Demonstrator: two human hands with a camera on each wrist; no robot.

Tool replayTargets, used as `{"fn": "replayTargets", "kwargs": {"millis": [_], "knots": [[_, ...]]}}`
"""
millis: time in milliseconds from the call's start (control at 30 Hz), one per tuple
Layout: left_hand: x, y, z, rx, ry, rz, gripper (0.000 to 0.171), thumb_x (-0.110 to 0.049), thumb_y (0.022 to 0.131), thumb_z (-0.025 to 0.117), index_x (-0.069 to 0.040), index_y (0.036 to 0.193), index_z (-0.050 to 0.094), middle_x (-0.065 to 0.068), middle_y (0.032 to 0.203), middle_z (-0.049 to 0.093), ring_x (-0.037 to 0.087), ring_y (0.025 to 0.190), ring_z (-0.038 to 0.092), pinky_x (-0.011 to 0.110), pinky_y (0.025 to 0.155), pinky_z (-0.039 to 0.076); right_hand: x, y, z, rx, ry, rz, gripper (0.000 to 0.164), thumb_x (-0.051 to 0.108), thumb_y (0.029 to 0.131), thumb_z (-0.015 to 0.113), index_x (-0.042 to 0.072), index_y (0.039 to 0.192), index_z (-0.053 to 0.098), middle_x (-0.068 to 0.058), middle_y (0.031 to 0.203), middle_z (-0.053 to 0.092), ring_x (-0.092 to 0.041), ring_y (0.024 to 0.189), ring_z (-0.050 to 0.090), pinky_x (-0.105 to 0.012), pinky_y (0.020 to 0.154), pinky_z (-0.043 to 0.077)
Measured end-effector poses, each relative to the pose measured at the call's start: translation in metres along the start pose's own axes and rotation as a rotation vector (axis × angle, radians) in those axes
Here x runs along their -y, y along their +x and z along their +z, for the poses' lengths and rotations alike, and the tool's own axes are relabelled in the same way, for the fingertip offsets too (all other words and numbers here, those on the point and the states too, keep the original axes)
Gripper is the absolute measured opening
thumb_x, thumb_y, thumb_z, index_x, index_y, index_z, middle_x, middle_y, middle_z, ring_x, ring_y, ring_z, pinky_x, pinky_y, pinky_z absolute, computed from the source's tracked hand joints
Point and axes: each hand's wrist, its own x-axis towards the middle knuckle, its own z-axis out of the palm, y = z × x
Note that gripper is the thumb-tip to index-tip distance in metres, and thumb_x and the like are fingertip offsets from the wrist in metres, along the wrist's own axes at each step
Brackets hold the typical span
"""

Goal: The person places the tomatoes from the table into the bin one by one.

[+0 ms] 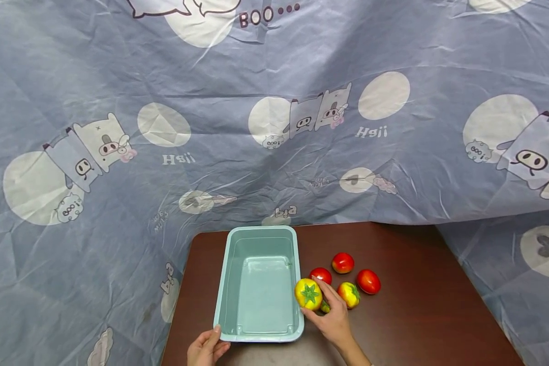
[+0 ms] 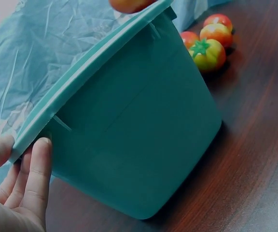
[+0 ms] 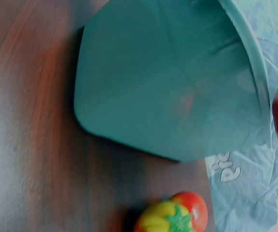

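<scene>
My right hand (image 1: 333, 317) holds a yellow toy tomato (image 1: 308, 294) with a green star-shaped top, thumb and fingers on either side of it. It is at the right rim of a teal plastic bin (image 1: 258, 338), above rim height in the left wrist view. At the right wrist view's edge the same tomato shows a red underside. My left hand (image 1: 206, 347) pinches the bin's front left corner, thumb on top and fingers (image 2: 38, 174) beneath the rim. No tomato shows inside the bin.
Right of the bin lie red tomatoes (image 1: 368, 281) and a yellow-red one (image 1: 349, 295). Another, with a green top (image 1: 325, 306), is partly hidden by my right hand. The dark brown table (image 1: 421, 305) backs onto a patterned blue-grey cloth (image 1: 265, 178).
</scene>
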Motion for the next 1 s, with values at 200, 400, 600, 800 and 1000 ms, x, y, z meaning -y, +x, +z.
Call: {"fn": "replayTargets", "kwargs": {"millis": [200, 400, 600, 800, 1000], "knots": [[-0.002, -0.001, 0.002, -0.011, 0.005, 0.000, 0.016, -0.019, 0.094, 0.065, -0.009, 0.084, 0.059, -0.001, 0.067, 0.066, 0.009, 0.059, 0.068, 0.025, 0.064, 0.062, 0.011, 0.009, 0.013, 0.046, 0.031, -0.067, 0.075, 0.028, 0.068, 0.090, 0.015, 0.134, 0.056, -0.008, 0.129, 0.062, -0.012, 0.112, 0.059, -0.005, 0.095, 0.045], [-0.003, 0.000, 0.003, -0.012, 0.040, 0.004, 0.017, -0.020, 0.094, 0.065, -0.005, 0.089, 0.059, -0.001, 0.068, 0.067, 0.009, 0.060, 0.068, 0.025, 0.064, 0.062, 0.019, 0.013, 0.024, 0.075, 0.082, -0.072, 0.079, 0.023, 0.068, 0.090, 0.017, 0.137, 0.052, -0.007, 0.132, 0.059, -0.011, 0.114, 0.058, -0.006, 0.097, 0.044], [-0.001, -0.001, 0.002, -0.015, 0.028, 0.002, 0.016, -0.020, 0.094, 0.065, -0.007, 0.087, 0.060, 0.000, 0.068, 0.067, 0.009, 0.059, 0.068, 0.025, 0.063, 0.062, 0.020, 0.015, 0.031, 0.089, 0.145, -0.184, 0.083, 0.014, 0.067, 0.091, 0.003, 0.138, 0.049, -0.014, 0.134, 0.056, -0.028, 0.118, 0.059, -0.017, 0.103, 0.047], [-0.001, -0.003, 0.004, -0.008, 0.029, 0.012, 0.016, -0.020, 0.094, 0.065, -0.007, 0.086, 0.060, 0.000, 0.067, 0.068, 0.009, 0.059, 0.068, 0.026, 0.064, 0.062, 0.006, 0.009, 0.028, 0.069, 0.170, -0.191, 0.078, 0.001, 0.063, 0.090, -0.008, 0.131, 0.052, -0.025, 0.126, 0.057, -0.028, 0.117, 0.060, -0.019, 0.101, 0.048], [-0.002, -0.004, 0.003, -0.013, 0.037, 0.005, 0.017, -0.020, 0.095, 0.064, -0.003, 0.092, 0.060, 0.000, 0.068, 0.067, 0.010, 0.059, 0.069, 0.026, 0.065, 0.062, -0.001, 0.000, 0.020, 0.055, 0.146, -0.110, 0.069, 0.007, 0.069, 0.088, -0.002, 0.129, 0.056, -0.021, 0.125, 0.060, -0.026, 0.112, 0.062, -0.018, 0.100, 0.050]]}}
